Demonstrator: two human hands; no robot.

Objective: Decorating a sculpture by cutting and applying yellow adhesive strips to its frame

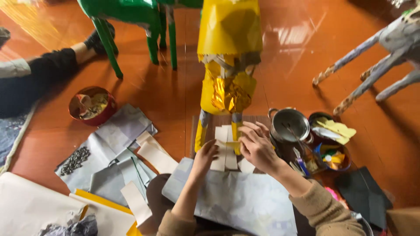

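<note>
Under right hand (257, 148), paper strips (224, 150), touching

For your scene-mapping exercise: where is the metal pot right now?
In the head view, the metal pot stands on the floor right of centre, just beyond the right hand, between the yellow figure's legs and a bowl of yellow scraps.

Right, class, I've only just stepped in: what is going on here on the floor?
A person seated on the orange floor works on a tall yellow paper-covered animal figure. The right hand pinches a small yellow piece at its leg; the left hand rests on pale paper strips. A steel pot stands beside them.
</note>
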